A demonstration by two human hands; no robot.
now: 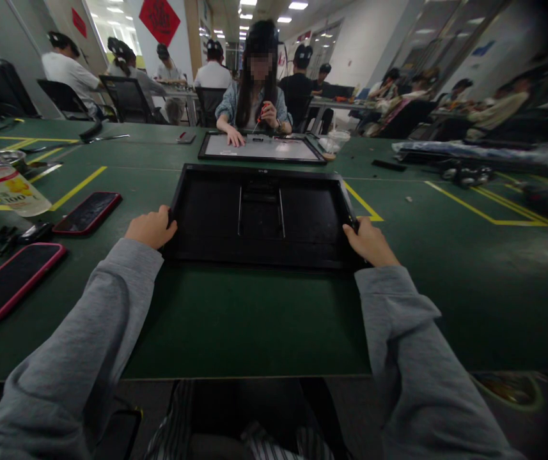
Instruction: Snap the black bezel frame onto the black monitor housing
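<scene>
A black monitor casing, shallow and hollow with a raised rim, is in front of me on the green table. Two upright strips and a small recess show in its middle. My left hand is closed around its left edge, thumb on the rim. At the opposite edge my right hand grips the right side the same way. Fingers under both edges are hidden. The casing's near edge is close to the tabletop; I cannot tell whether it touches.
Two phones and a drink bottle lie left. Across the green table, a co-worker holds a red-handled screwdriver over a grey display panel. Cables and a plastic-wrapped item lie right.
</scene>
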